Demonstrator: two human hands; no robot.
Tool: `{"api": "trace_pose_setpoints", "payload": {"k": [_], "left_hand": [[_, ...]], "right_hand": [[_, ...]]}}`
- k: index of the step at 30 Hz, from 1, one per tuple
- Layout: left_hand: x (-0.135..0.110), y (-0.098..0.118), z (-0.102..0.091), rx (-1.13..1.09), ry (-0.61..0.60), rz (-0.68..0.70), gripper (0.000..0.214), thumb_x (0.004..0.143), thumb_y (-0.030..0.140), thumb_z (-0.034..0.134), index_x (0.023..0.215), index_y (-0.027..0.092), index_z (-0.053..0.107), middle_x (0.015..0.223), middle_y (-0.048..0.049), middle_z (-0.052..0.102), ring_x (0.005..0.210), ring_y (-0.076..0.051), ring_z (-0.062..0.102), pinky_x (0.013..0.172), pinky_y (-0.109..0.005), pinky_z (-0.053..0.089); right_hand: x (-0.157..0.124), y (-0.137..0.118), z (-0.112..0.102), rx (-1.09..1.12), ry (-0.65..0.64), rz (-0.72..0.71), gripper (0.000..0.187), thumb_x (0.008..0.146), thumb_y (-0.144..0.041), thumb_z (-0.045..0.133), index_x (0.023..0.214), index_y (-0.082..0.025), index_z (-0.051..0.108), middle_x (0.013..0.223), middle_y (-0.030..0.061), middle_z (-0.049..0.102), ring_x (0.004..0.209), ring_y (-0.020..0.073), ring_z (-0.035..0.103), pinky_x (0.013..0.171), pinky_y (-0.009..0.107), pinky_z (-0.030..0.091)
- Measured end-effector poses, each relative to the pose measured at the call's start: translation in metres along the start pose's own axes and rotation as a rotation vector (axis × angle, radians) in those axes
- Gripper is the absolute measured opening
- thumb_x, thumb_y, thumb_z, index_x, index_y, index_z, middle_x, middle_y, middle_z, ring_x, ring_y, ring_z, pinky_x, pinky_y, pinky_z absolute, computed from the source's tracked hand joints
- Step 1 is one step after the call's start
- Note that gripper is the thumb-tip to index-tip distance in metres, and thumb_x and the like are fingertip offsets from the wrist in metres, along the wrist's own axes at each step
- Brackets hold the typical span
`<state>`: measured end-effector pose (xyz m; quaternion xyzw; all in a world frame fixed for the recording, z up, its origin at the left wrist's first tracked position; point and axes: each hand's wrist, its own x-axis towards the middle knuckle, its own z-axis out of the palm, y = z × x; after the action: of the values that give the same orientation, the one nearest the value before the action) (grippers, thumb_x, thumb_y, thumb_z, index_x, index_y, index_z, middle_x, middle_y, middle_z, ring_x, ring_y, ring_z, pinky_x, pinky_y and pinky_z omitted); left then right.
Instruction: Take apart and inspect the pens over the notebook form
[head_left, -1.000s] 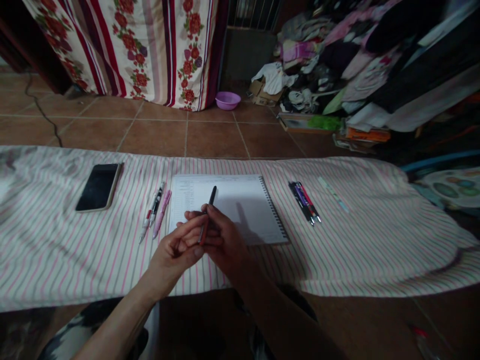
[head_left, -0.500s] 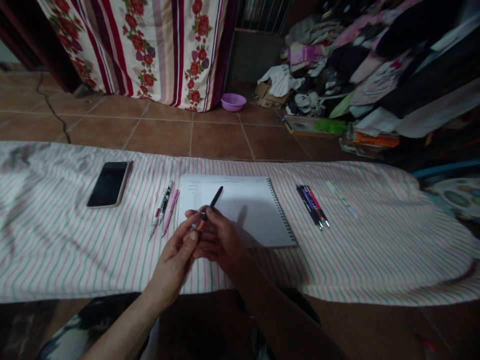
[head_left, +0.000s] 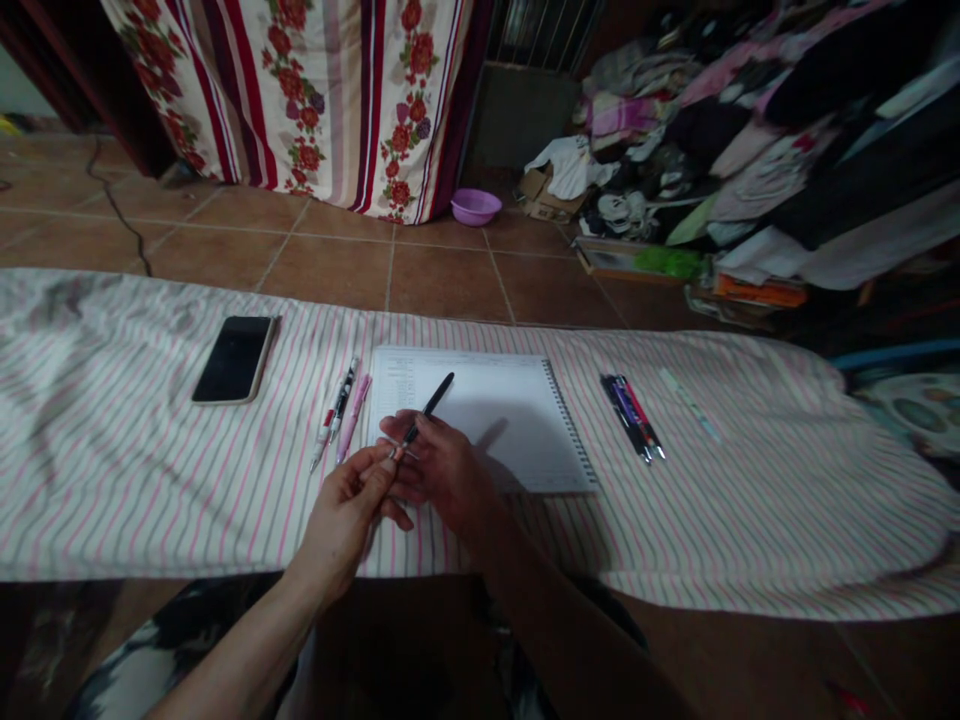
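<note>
Over the notebook's near left part, my right hand [head_left: 442,465] pinches a slim black pen [head_left: 439,393] between thumb and fingertips, its dark end slanting up and away to the right. My left hand [head_left: 349,510] is closed at the pen's lower end, thumb against finger on a small part that is mostly covered. Something thin and pale shows between the two hands, too small to name. Beneath lies an open spiral notebook [head_left: 502,385] with a printed column at its left side and a blank page area, where the hands cast a shadow.
Left of the notebook lie a pink pen [head_left: 352,418], a black-and-white pen [head_left: 343,400] and a red-and-white pen [head_left: 322,442]. A phone [head_left: 235,360] rests farther left. To the right are several dark and coloured pens [head_left: 632,418] and a pale strip-like stick [head_left: 690,405], all on striped cloth [head_left: 750,500].
My left hand has shifted slightly down at the pen's lower end, and the orange part there is now mostly covered. The whole view has moved a little; the notebook and other pens lie as before.
</note>
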<state>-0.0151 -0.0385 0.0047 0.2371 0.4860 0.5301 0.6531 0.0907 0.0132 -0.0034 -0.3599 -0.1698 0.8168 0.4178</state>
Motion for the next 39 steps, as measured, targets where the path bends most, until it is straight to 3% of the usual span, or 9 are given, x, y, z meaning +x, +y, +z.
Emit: {"api": "trace_pose_setpoints", "payload": {"k": [3, 15, 21, 24, 28, 30, 33, 36, 39], "left_hand": [[-0.001, 0.001, -0.002, 0.006, 0.02, -0.015, 0.036, 0.067, 0.034, 0.073, 0.089, 0.01, 0.06, 0.072, -0.0054, 0.066, 0.057, -0.015, 0.063, 0.043, -0.022, 0.049], [0.0, 0.003, -0.006, 0.002, 0.0, -0.036, 0.037, 0.066, 0.034, 0.073, 0.09, 0.01, 0.059, 0.075, -0.0061, 0.067, 0.059, -0.016, 0.064, 0.041, -0.021, 0.048], [-0.001, 0.005, -0.006, -0.005, 0.007, -0.026, 0.037, 0.064, 0.035, 0.074, 0.088, 0.01, 0.06, 0.073, -0.0053, 0.065, 0.056, -0.013, 0.061, 0.04, -0.021, 0.047], [-0.001, 0.005, -0.008, -0.013, 0.014, -0.022, 0.039, 0.063, 0.035, 0.075, 0.09, 0.011, 0.058, 0.068, -0.003, 0.063, 0.056, -0.014, 0.061, 0.04, -0.021, 0.046], [-0.001, 0.004, -0.013, 0.002, 0.025, -0.017, 0.039, 0.066, 0.039, 0.073, 0.089, 0.012, 0.057, 0.057, 0.0002, 0.059, 0.043, -0.008, 0.051, 0.033, -0.014, 0.031], [-0.001, 0.004, -0.015, 0.0, 0.018, -0.012, 0.036, 0.069, 0.04, 0.071, 0.086, 0.012, 0.058, 0.054, 0.0013, 0.057, 0.038, -0.003, 0.042, 0.033, -0.012, 0.022], [-0.002, 0.005, -0.015, -0.057, 0.049, 0.019, 0.034, 0.068, 0.038, 0.073, 0.084, 0.012, 0.059, 0.055, 0.004, 0.054, 0.039, -0.001, 0.038, 0.037, -0.012, 0.026], [-0.004, 0.008, -0.015, -0.133, 0.108, 0.012, 0.035, 0.063, 0.038, 0.077, 0.079, 0.014, 0.058, 0.052, 0.0069, 0.049, 0.039, 0.0, 0.035, 0.037, -0.012, 0.027], [-0.004, 0.01, -0.016, -0.179, 0.122, -0.004, 0.036, 0.063, 0.041, 0.077, 0.075, 0.014, 0.056, 0.05, 0.0074, 0.047, 0.038, 0.0, 0.034, 0.035, -0.011, 0.025]], "right_hand": [[0.001, -0.001, 0.002, -0.005, 0.042, -0.023, 0.015, 0.076, -0.032, 0.061, 0.08, -0.017, 0.064, 0.088, 0.0052, 0.068, 0.069, 0.0155, 0.063, 0.045, 0.021, 0.043], [0.001, 0.001, 0.007, -0.043, 0.079, -0.017, 0.015, 0.078, -0.031, 0.058, 0.082, -0.017, 0.063, 0.089, 0.0061, 0.068, 0.069, 0.0156, 0.063, 0.041, 0.019, 0.04], [0.002, 0.006, 0.01, -0.068, -0.013, 0.011, 0.021, 0.072, -0.036, 0.063, 0.08, -0.017, 0.063, 0.084, 0.0035, 0.066, 0.043, 0.0064, 0.047, 0.031, 0.016, 0.027], [0.002, 0.01, 0.013, -0.108, -0.026, 0.009, 0.024, 0.07, -0.038, 0.066, 0.081, -0.016, 0.064, 0.086, 0.0035, 0.065, 0.043, 0.0052, 0.046, 0.031, 0.015, 0.026], [0.002, 0.016, 0.017, -0.225, -0.074, -0.071, 0.03, 0.069, -0.042, 0.066, 0.081, -0.015, 0.065, 0.079, 0.004, 0.064, 0.042, 0.006, 0.046, 0.031, 0.017, 0.027], [0.002, 0.02, 0.017, -0.293, -0.073, -0.127, 0.032, 0.068, -0.043, 0.067, 0.084, -0.015, 0.067, 0.079, 0.0049, 0.065, 0.049, 0.0089, 0.052, 0.037, 0.019, 0.036], [0.004, 0.024, 0.017, -0.386, -0.061, -0.161, 0.034, 0.069, -0.043, 0.067, 0.088, -0.015, 0.069, 0.079, 0.0055, 0.067, 0.068, 0.0136, 0.06, 0.061, 0.025, 0.048], [0.004, 0.028, 0.017, -0.472, -0.114, -0.192, 0.037, 0.074, -0.048, 0.062, 0.09, -0.016, 0.07, 0.081, 0.0051, 0.067, 0.078, 0.0163, 0.062, 0.077, 0.031, 0.047], [0.001, 0.029, 0.017, -0.648, -0.156, -0.302, 0.035, 0.08, -0.05, 0.055, 0.085, -0.018, 0.07, 0.074, 0.0022, 0.065, 0.073, 0.0151, 0.059, 0.074, 0.029, 0.046]]}}
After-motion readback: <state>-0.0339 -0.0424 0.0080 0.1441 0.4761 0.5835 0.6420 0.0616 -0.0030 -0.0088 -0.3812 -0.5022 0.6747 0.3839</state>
